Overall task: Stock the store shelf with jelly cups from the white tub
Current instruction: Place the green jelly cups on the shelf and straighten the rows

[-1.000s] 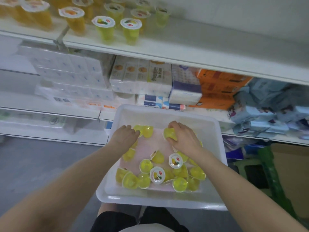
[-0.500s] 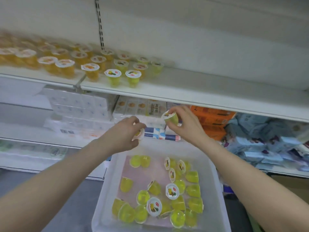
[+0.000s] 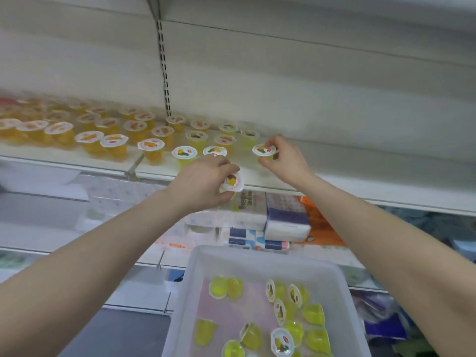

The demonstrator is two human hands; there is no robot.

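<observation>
Both hands clamped on 1 jelly cup each, right hand (image 3: 284, 161) mid-frame on right cup (image 3: 264, 152), left hand (image 3: 203, 182) on left cup (image 3: 231, 182); light, slick thin plastic, so pinch sidewalls under rim, not foil lid.

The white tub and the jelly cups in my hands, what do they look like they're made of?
The white tub: probably plastic, milky and half see-through, with a thin rounded rim. The jelly cup in the right hand and the jelly cup in the left hand: apparently thin clear plastic, since yellow-green jelly shows through, sealed with a white printed film lid, possibly foil or plastic.
</observation>
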